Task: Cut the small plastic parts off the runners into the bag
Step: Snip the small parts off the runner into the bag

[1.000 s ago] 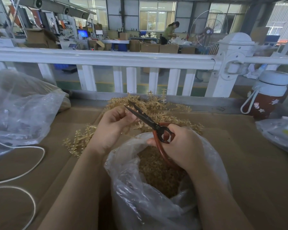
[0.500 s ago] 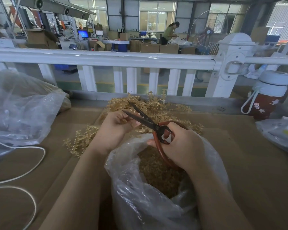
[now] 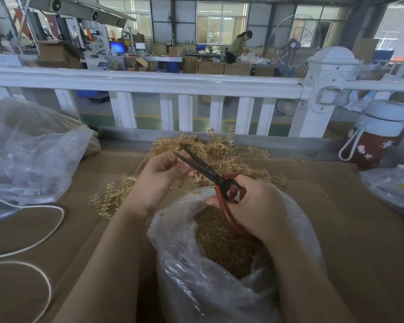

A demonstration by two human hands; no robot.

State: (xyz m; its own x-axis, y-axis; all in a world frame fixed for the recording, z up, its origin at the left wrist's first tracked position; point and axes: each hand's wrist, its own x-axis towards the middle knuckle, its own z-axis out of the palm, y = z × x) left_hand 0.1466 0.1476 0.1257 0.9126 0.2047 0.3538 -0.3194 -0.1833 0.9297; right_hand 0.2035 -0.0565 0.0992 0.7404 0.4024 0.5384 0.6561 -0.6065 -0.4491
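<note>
My right hand (image 3: 254, 206) grips red-handled scissors (image 3: 210, 173) above a clear plastic bag (image 3: 219, 287) partly filled with small tan parts. The dark blades stand apart and point up-left toward my left hand (image 3: 161, 176). That hand pinches a tan plastic runner (image 3: 187, 177) between the blades and its fingers. A heap of tan runners (image 3: 231, 155) lies behind both hands on the cardboard. Another loose runner (image 3: 112, 197) lies to the left of my left wrist.
A large clear bag (image 3: 28, 155) sits at the left, with a white cable (image 3: 44, 229) looping in front of it. A red bottle with a white lid (image 3: 378, 141) stands at the right, near another bag (image 3: 392, 187). A white railing (image 3: 149, 82) runs behind the table.
The scissor blades have opened wider over the last second. My left hand has shifted the runner slightly between them. Both hands stay over the bag's mouth.
</note>
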